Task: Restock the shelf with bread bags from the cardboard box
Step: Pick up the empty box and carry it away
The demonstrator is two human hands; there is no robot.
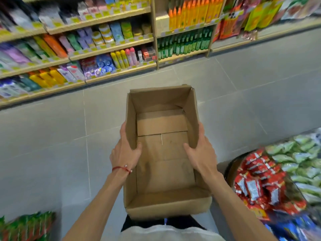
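A shop aisle: wooden shelves (111,47) stocked with bottles (184,42), price tags, and snack packets (257,185).

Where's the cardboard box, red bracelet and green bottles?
Open brown cardboard box (161,122), head view, bare inside floor.
Thin red string bracelet (119,168), head view, strand across the wrist.
Row of green bottles (184,44), head view, a middle bottle's body.

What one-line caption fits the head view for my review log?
Left hand and right hand grip the side walls of an empty cardboard box above a grey tiled floor.
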